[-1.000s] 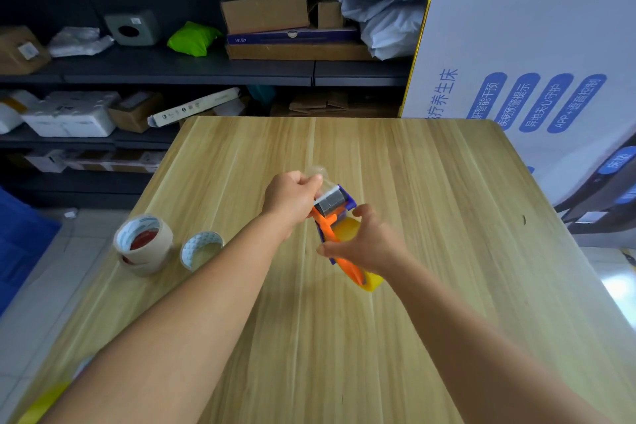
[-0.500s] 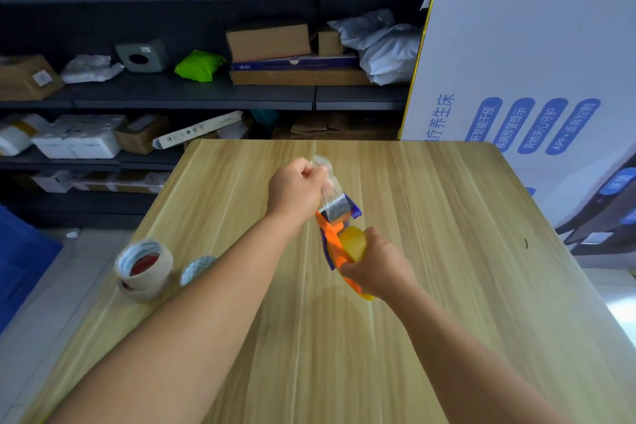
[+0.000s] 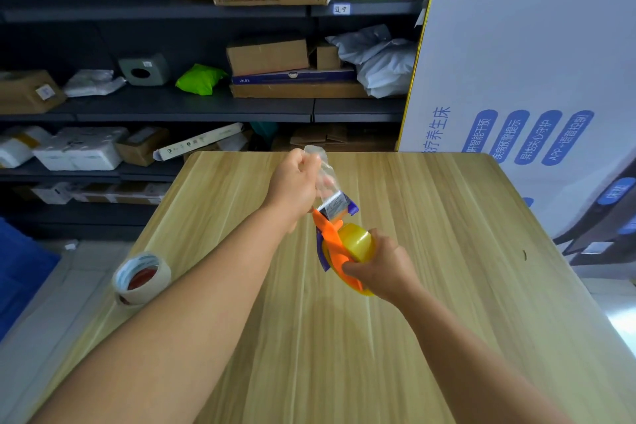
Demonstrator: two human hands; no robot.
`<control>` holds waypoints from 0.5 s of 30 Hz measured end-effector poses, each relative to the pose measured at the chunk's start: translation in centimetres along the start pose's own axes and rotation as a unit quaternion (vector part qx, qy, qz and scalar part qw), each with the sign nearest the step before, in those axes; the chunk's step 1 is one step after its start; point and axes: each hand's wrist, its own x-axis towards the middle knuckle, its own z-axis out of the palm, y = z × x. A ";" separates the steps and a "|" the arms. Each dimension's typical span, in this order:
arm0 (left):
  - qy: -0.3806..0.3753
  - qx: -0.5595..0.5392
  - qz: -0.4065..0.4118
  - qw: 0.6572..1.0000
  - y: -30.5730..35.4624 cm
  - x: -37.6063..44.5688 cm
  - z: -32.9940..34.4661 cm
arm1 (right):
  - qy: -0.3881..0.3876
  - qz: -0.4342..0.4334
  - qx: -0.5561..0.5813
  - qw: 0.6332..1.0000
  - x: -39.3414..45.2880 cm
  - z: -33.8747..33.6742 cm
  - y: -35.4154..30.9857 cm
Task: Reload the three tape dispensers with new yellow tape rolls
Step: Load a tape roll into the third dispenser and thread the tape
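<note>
An orange and blue tape dispenser [image 3: 332, 237] is held above the middle of the wooden table [image 3: 447, 303]. A yellow tape roll [image 3: 358, 244] sits in it. My right hand [image 3: 382, 267] grips the dispenser's lower end and the roll. My left hand [image 3: 296, 184] is closed on the free end of the tape [image 3: 325, 175], which stretches clear and taut up from the metal blade at the dispenser's head.
A pale, used tape roll [image 3: 141, 277] with a red core stands at the table's left edge. A big white printed board [image 3: 523, 86] leans at the right. Dark shelves [image 3: 192, 107] with boxes and parcels run behind the table.
My left hand has drawn the tape end further up and away from the dispenser's blade. The view has tilted upward. The second roll at the left is now hidden behind my left arm.
</note>
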 end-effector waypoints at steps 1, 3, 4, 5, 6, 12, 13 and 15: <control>-0.018 -0.019 -0.027 0.999 0.0 -0.1 0.0 | -0.004 -0.002 0.000 1.000 -0.1 -0.1 0.0; -0.039 -0.029 -0.061 0.997 -0.2 -0.1 0.2 | -0.009 -0.002 -0.004 1.000 -0.2 0.0 -0.1; -0.045 -0.030 -0.073 0.996 -0.2 -0.2 0.3 | -0.010 -0.002 -0.004 1.000 -0.1 0.1 -0.2; -0.048 -0.036 -0.084 0.995 -0.4 -0.4 0.6 | -0.009 -0.002 -0.003 1.000 0.0 0.1 -0.4; -0.049 -0.040 -0.089 0.994 -0.3 -0.6 0.8 | -0.006 -0.001 -0.003 1.000 0.1 0.2 -0.6; -0.009 0.006 0.050 0.999 1.4 -1.3 1.6 | -0.001 0.007 -0.034 0.999 0.2 0.5 -1.3; 0.002 0.017 0.077 0.997 1.8 -1.3 1.5 | -0.002 0.008 -0.036 0.999 0.1 0.4 -1.0; 0.020 0.008 0.107 0.994 2.9 -1.1 1.1 | -0.001 0.013 -0.025 1.000 0.0 0.4 -0.3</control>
